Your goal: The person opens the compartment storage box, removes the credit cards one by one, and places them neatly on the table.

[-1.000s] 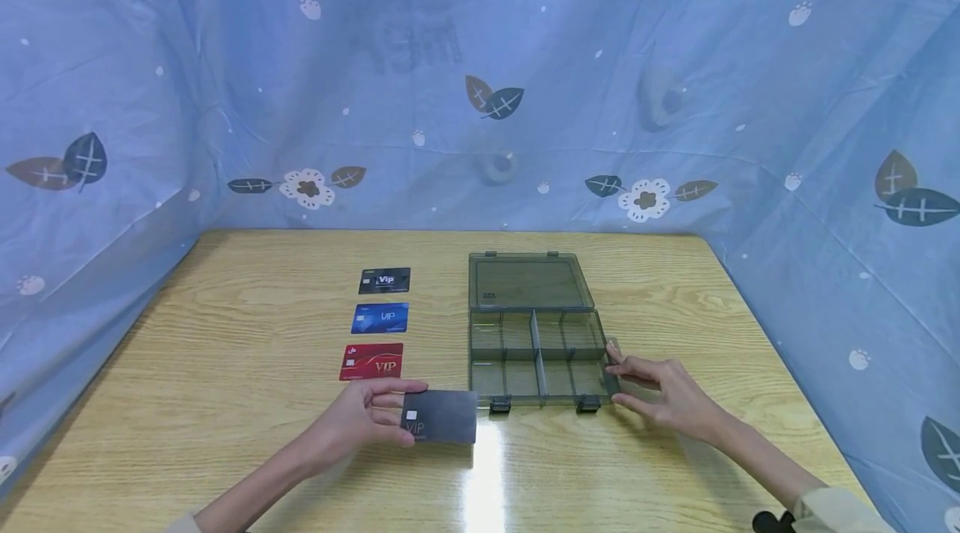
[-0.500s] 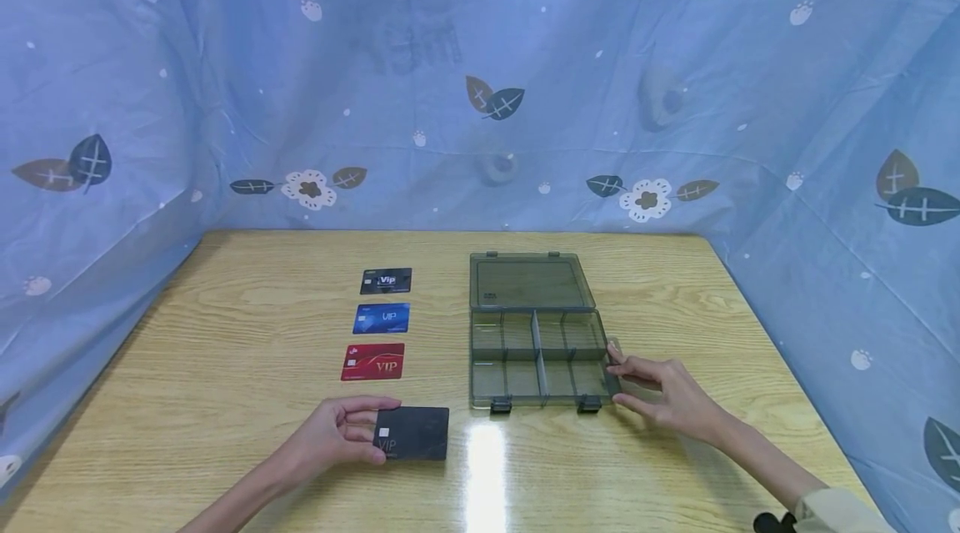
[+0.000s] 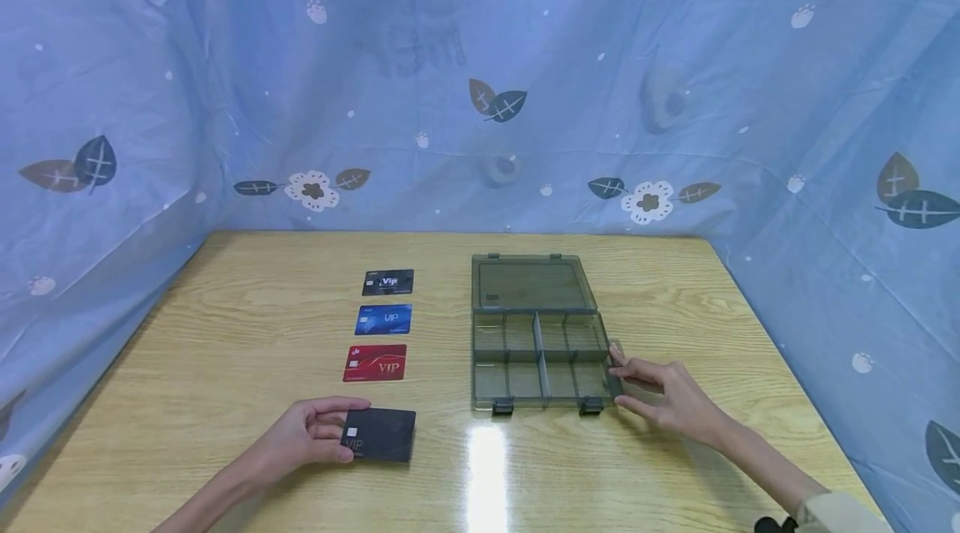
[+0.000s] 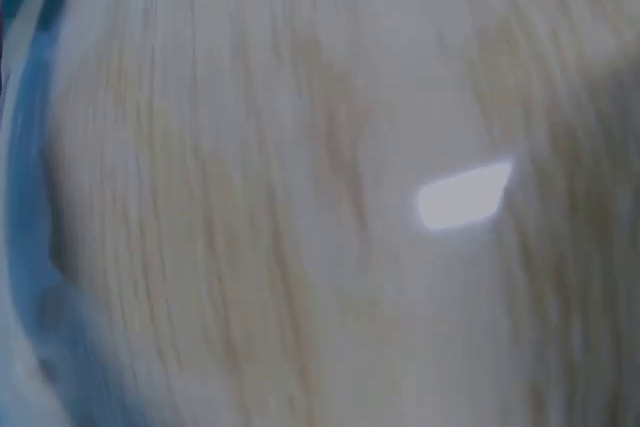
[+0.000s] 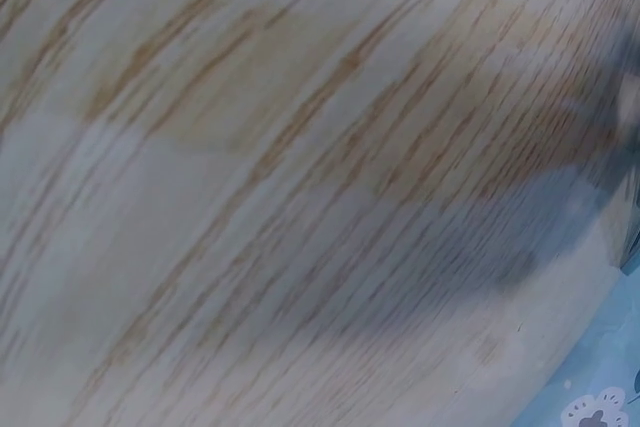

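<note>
My left hand [image 3: 306,438] pinches a black VIP card [image 3: 379,434] by its left end, close above the front of the table. Beyond it, a red VIP card [image 3: 375,363], a blue VIP card [image 3: 383,319] and a dark Vip card [image 3: 387,282] lie in a column. To the right sits a translucent grey compartment box [image 3: 507,379], its lid [image 3: 534,283] laid back on the far side. My right hand [image 3: 671,401] holds the box's right wall, thumb and fingers against it. Neither wrist view shows the cards or the box's compartments.
The wooden table [image 3: 247,316] carries a bright light reflection in front of the box. Two dark latches [image 3: 502,407] stick out from the box's front edge. A blue patterned curtain [image 3: 420,82] encloses the table's back and sides.
The left hand has carried the black card leftward and slightly nearer, away from the box's front left corner to below the red card. The right hand stays at the box.
</note>
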Motion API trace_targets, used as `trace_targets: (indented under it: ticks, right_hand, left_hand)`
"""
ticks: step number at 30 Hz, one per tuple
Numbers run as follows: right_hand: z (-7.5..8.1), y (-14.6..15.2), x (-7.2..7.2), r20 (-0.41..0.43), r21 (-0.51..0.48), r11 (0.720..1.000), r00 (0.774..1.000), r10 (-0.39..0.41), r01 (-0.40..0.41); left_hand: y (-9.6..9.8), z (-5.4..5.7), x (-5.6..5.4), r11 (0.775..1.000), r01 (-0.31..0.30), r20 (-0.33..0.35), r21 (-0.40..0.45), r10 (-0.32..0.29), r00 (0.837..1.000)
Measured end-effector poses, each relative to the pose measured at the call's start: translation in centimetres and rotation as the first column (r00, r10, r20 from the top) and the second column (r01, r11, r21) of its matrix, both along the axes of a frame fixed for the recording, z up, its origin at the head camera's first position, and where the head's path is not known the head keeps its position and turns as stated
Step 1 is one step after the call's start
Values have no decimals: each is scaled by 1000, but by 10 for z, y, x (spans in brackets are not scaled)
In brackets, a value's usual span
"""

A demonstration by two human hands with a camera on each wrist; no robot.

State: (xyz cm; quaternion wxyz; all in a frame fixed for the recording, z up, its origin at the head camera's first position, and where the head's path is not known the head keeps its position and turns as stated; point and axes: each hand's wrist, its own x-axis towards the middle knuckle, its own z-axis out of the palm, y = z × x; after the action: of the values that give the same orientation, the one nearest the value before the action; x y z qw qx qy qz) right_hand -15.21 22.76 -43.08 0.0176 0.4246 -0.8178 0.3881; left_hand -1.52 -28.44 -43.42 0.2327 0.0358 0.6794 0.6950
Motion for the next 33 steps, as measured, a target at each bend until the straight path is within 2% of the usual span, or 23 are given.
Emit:
trace_targets:
  ticks: [6,15,23,33]
  right_hand:
    - [-1,1,0,10,-6,1000,1000,-2,2]
    - [0,0,1,20,-8,1000,1000,-1,2]
    - [1,0,2,31,-4,1000,1000,-4,4]
    - [1,0,1,19,-13,1000,1000,0,1]
  left_hand:
    - [-17,-2,-2,999,-3,-15,-50,3,1000]
    - [-34,-8,-5,999,35,-15,-13,-35,999]
    - [-39,-10,-3,997,13,21,-70,-11,1000]
    - [-40,-10,-10,990,16,-39,-142,-22,999]
